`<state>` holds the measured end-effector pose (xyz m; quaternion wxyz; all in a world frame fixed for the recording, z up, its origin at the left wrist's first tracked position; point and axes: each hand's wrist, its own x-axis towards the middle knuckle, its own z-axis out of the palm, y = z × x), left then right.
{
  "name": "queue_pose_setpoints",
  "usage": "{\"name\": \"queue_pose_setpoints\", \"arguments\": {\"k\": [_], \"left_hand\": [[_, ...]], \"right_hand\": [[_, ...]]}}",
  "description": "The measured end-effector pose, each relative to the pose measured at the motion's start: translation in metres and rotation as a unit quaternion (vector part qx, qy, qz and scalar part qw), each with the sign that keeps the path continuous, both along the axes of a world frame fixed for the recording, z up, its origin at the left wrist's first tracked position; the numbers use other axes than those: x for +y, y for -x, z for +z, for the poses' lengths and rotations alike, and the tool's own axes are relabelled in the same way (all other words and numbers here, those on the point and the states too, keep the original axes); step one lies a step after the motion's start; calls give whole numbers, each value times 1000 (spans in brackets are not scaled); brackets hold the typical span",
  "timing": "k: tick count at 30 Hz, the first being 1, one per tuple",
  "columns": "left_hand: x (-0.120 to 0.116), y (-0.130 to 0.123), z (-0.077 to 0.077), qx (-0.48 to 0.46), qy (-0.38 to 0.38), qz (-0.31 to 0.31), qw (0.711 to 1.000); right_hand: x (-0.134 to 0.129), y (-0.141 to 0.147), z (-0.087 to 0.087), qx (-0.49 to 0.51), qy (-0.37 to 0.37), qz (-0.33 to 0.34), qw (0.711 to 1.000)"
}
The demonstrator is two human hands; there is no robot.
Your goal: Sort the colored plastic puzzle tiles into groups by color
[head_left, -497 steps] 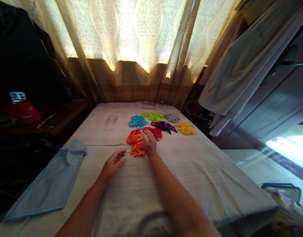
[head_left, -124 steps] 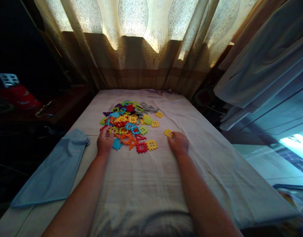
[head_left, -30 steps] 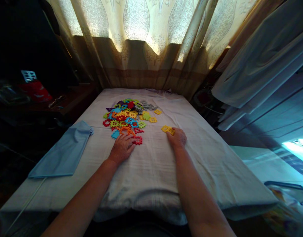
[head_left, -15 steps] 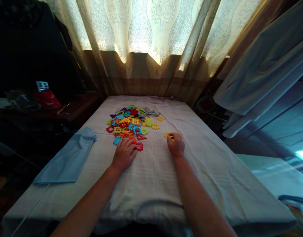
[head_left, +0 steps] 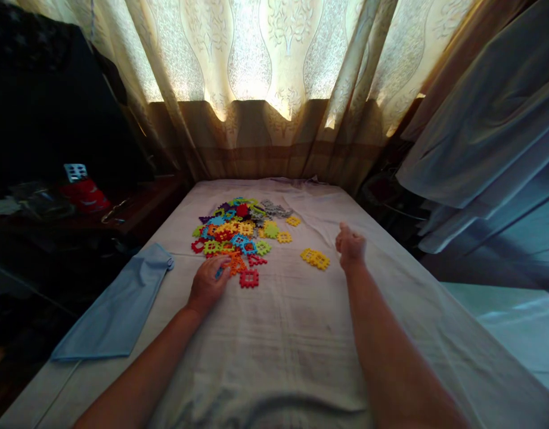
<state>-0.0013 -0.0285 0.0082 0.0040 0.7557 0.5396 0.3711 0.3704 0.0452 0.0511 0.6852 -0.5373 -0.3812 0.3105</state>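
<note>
A heap of colourful openwork plastic pieces (head_left: 229, 229) lies on the cloth-covered table. My left hand (head_left: 208, 280) is at its near left edge, its fingers closed round a blue piece (head_left: 219, 273) that shows only in part. Close to the right of that hand are an orange piece (head_left: 236, 263) and a flat red square piece (head_left: 249, 278). My right hand (head_left: 350, 244) is raised at the right, fingers curled; whether anything is inside them is hidden. To its left lie yellow pieces (head_left: 315, 258), side by side.
A light blue cloth case (head_left: 117, 310) lies at the table's left, a thin cord running from it. Grey pieces (head_left: 274, 209) sit at the heap's back right. Beyond the white tablecloth (head_left: 283, 339) hangs a curtain (head_left: 256, 131); clothes (head_left: 484, 125) hang at the right.
My right hand has moved right, away from the yellow pieces, now in full view. My left hand has shifted slightly left and down, uncovering the red square, and its fingers have closed on the blue piece.
</note>
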Motion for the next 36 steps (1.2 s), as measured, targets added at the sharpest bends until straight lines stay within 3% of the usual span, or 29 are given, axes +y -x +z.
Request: {"name": "queue_pose_setpoints", "arguments": {"k": [2, 5, 10, 13, 16, 19, 22, 26, 30, 36], "left_hand": [[13, 11, 6, -3, 9, 44, 999], [36, 23, 21, -22, 21, 111, 993], [82, 25, 54, -9, 71, 159, 985], [107, 20, 67, 20, 131, 183, 974], [122, 16, 72, 81, 196, 175, 961], [124, 13, 76, 154, 255, 139, 945], [124, 12, 82, 200, 303, 110, 925], [136, 16, 89, 265, 289, 123, 911], [149, 16, 86, 296, 304, 148, 893], [142, 5, 79, 311, 284, 198, 885]], "right_hand": [[3, -26, -2, 153, 22, 68, 986], [-2, -51, -14, 313, 15, 153, 937], [-7, -68, -29, 483, -6, 80, 872], [-2, -71, -30, 532, -14, 44, 845], [6, -74, -33, 531, -18, 41, 846], [11, -75, -35, 508, -17, 51, 859], [12, -72, -32, 518, -3, 33, 855], [11, -66, -23, 528, 19, 5, 849], [11, -62, -19, 515, 35, -11, 856], [12, -59, -19, 493, 49, -21, 868]]}}
